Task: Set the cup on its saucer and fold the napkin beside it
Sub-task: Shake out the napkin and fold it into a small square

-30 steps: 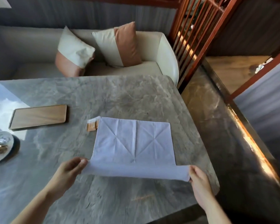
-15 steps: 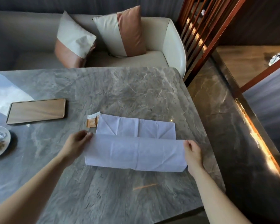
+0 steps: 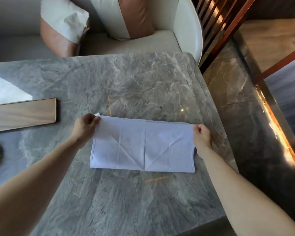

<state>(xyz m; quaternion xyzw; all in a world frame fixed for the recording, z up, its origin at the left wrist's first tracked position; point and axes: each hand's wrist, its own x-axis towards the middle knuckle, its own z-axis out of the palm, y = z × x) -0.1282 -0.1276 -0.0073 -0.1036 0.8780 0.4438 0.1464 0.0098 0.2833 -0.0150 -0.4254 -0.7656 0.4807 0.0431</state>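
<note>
**A:** Where is your napkin (image 3: 143,145) now?

**B:** On the grey desk (image 3: 126,82), to the right of the wooden tray (image 3: 22,114). It lies doubled over, fold line toward you, loose edges on the far side.

**A:** How will it handle?

**B:** I judge it light, limp cloth. It creases easily and will likely slide on that polished stone, so press it flat as you fold.

**A:** And your grip?

**B:** Your left hand (image 3: 85,128) pinches the far-left corner, and your right hand (image 3: 202,137) pinches the far-right one. Hold it by the corners; the middle would sag.
</note>
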